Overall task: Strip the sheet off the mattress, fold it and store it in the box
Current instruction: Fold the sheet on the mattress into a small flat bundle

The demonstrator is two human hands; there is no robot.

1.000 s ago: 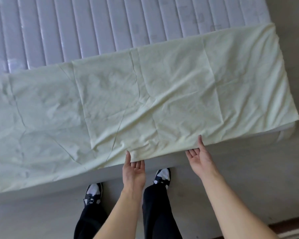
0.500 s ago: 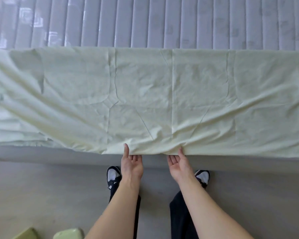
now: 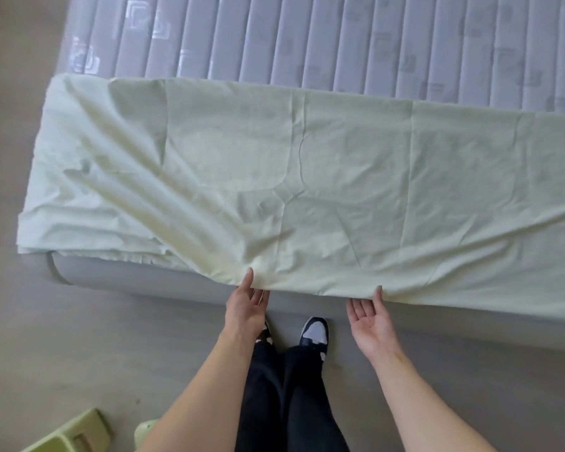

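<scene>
1. Head view: the left hand point(image 3: 246, 307) and the right hand point(image 3: 371, 316) each take a pinching grip on the near edge of the sheet point(image 3: 307, 177), thumb on top, fingers underneath.
2. The sheet lies as a long folded band across the mattress point(image 3: 307, 37).
3. Judgement: lift both pinches evenly so the layers stay aligned.
4. The green box point(image 3: 72, 432) sits on the floor, lower left.

A bedroom: quilted mattress point(image 3: 340, 37) on grey floor point(image 3: 62, 337).
</scene>
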